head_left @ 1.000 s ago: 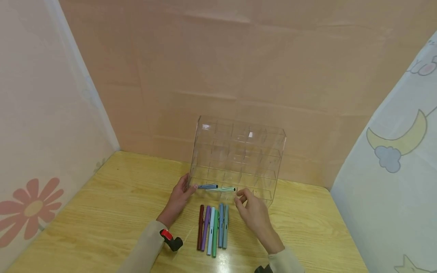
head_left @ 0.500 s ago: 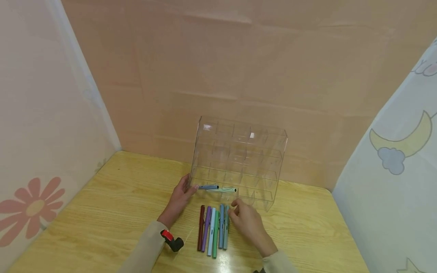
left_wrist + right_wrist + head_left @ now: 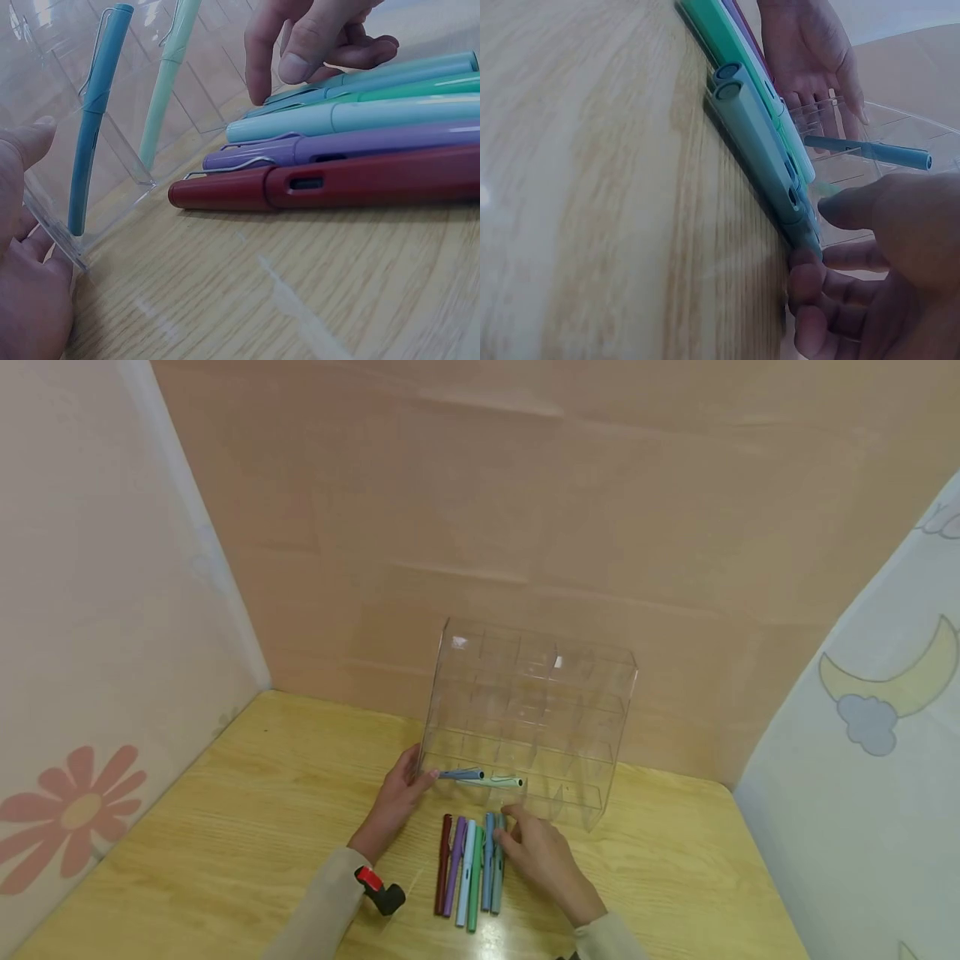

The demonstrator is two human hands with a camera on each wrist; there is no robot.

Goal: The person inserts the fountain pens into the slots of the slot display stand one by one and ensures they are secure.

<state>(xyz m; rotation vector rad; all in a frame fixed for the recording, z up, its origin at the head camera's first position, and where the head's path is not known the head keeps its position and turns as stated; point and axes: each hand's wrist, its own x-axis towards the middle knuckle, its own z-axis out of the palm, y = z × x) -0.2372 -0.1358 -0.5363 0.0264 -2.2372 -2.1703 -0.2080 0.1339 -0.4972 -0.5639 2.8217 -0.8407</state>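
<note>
My left hand [image 3: 397, 789] grips the lower left edge of a clear acrylic display rack [image 3: 525, 718], thumb in front and fingers behind. Two pens lean in its bottom row: a blue pen [image 3: 97, 105] beside the thumb and a pale green pen [image 3: 166, 82]. Before the rack lie several capped pens side by side: dark red [image 3: 337, 180], purple [image 3: 453, 868], light blue [image 3: 466, 872], green [image 3: 476, 881], blue [image 3: 487, 864] and grey-teal [image 3: 754, 142]. My right hand [image 3: 542, 852] is at the grey-teal pen's cap end, fingertips touching it, thumb apart above.
The wooden table [image 3: 660, 860] ends at a plain tan backdrop [image 3: 525, 510]. Patterned sheets stand at left [image 3: 82, 610] and right [image 3: 885, 693]. A clear strip [image 3: 300, 307] lies on the wood near the left wrist.
My right hand has moved left and down from beside the pale green pen to the cap end of the grey-teal pen. My left hand stays on the rack.
</note>
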